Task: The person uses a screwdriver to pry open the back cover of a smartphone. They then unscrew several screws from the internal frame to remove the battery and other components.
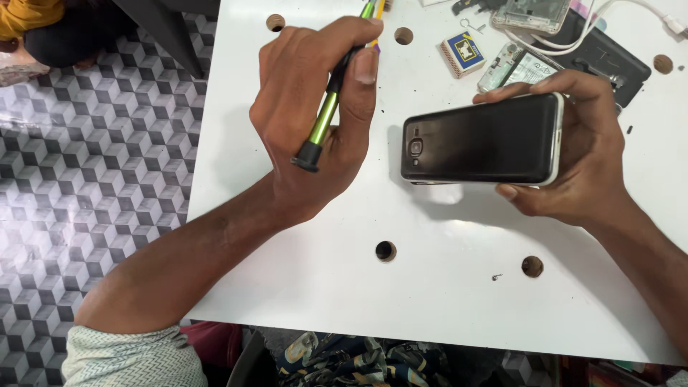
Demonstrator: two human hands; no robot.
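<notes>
Head view. The left hand [315,115] grips a green-handled screwdriver [326,115] in a closed fist, its black end cap pointing down. The right hand [580,154] holds a dark phone [480,140], back up, by its edges above the white table [358,287]. A small matchbox [463,54], a dismantled phone [530,14] and white cables [609,21] lie at the far edge.

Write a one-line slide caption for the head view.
Left hand grips a green screwdriver while right hand holds a black phone, back up, over a white table.
</notes>
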